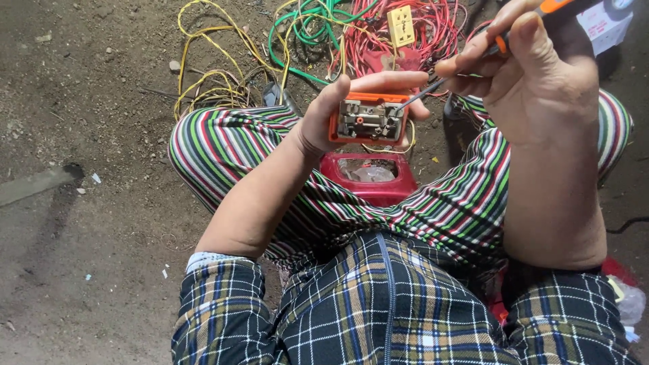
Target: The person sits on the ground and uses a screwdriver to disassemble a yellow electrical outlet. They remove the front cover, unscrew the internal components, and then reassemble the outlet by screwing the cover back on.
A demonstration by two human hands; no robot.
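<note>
We sit cross-legged, both forearms bare and reaching forward over our knees. Our left hand (331,115) is turned palm up, thumb and fingers curled and clamped shut. Our right hand (527,67) is raised higher, back toward us, wrist bent, its thumb and fingertips (449,66) pinched tight and pointing toward the left hand.

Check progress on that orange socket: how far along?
Done: the orange socket is open, its metal terminals bared. In hand: the left hand holds it while the right hand sets the screwdriver tip at its right edge. Left: red, yellow and green wires lie loose on the ground; I can't tell whether any is attached.
</note>
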